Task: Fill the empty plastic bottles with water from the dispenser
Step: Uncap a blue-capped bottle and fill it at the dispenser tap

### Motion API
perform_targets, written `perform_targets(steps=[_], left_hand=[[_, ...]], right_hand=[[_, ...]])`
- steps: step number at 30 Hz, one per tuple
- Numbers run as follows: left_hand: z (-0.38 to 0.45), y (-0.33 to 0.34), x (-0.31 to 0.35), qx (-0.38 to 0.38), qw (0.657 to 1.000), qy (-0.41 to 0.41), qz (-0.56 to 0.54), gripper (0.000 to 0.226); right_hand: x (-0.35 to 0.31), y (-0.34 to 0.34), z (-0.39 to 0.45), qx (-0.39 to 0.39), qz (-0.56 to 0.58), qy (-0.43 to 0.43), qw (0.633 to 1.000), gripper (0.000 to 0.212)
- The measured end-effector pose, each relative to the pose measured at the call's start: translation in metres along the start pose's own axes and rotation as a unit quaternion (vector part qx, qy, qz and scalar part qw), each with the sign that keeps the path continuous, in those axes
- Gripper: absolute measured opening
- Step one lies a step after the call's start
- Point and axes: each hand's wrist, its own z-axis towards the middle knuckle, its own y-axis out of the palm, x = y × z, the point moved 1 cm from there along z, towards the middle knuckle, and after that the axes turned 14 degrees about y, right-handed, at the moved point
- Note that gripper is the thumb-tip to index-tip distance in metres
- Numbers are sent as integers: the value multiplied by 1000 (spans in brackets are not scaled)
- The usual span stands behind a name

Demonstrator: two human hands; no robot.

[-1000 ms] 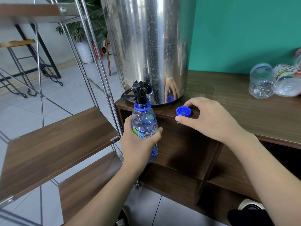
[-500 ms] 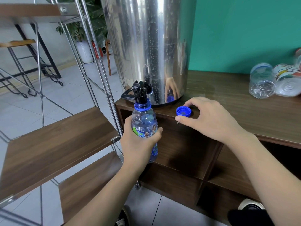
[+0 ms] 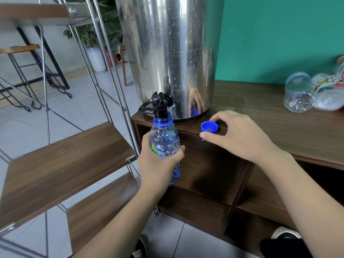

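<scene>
One bottle (image 3: 164,146), uncapped, is gripped by the left hand (image 3: 160,162) under the dispenser (image 3: 167,53) tap (image 3: 158,105) off the cabinet's (image 3: 279,131) front-left corner. Right hand (image 3: 236,136) rests loosely curled around its cap (image 3: 209,127), seemingly without holding it. Empty bottles (image 3: 299,94) lie near the right edge, unfilled.

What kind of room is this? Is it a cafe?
Maybe a cafe or shared break area. A big steel water dispenser stands on a wooden cabinet, with a high stool and a potted plant on the tiled floor behind.
</scene>
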Motion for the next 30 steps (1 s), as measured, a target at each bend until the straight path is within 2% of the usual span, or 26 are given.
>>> perform_targets(steps=[30], left_hand=[[1,2,-4,17,1000,-1,-10,67]], right_hand=[[2,2,2,0,3,-4,1000,41]])
